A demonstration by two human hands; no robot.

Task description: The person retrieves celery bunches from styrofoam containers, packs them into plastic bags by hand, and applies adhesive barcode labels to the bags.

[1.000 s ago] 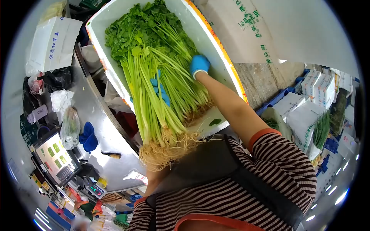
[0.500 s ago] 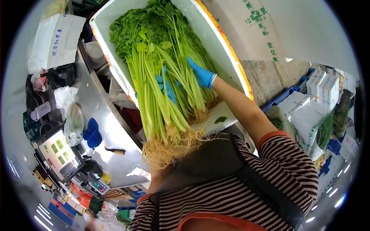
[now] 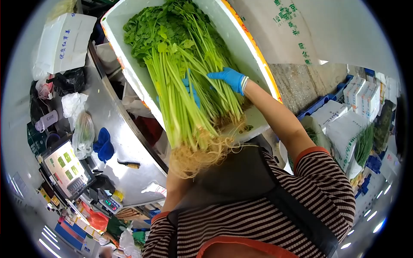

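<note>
My left hand (image 3: 190, 91), in a blue glove, is closed round a large bunch of celery (image 3: 176, 99). Its fingers show between the stalks, while the palm is hidden underneath. Pale, stringy roots (image 3: 200, 152) hang over the foam box's near end, above my left forearm. Another portion of celery (image 3: 223, 101) lies to the right inside the white foam box (image 3: 254, 64). My right hand (image 3: 230, 79), gloved too, grips those stalks, with some fingers hidden among them. Leafy tops (image 3: 150, 30) fill the far end of the box.
Left of the box is a metal table (image 3: 114, 133) with a blue cloth-like item (image 3: 103, 145), a brown-handled tool (image 3: 129, 164) and plastic bags (image 3: 84, 135). A lit screen (image 3: 66, 170) stands beyond. White packages (image 3: 344, 129) and green produce (image 3: 365, 144) are on the right.
The left bunch has shifted slightly right and its roots have risen a little. My right hand has moved slightly down and right, its raised thumb now lowered across the stalks.
</note>
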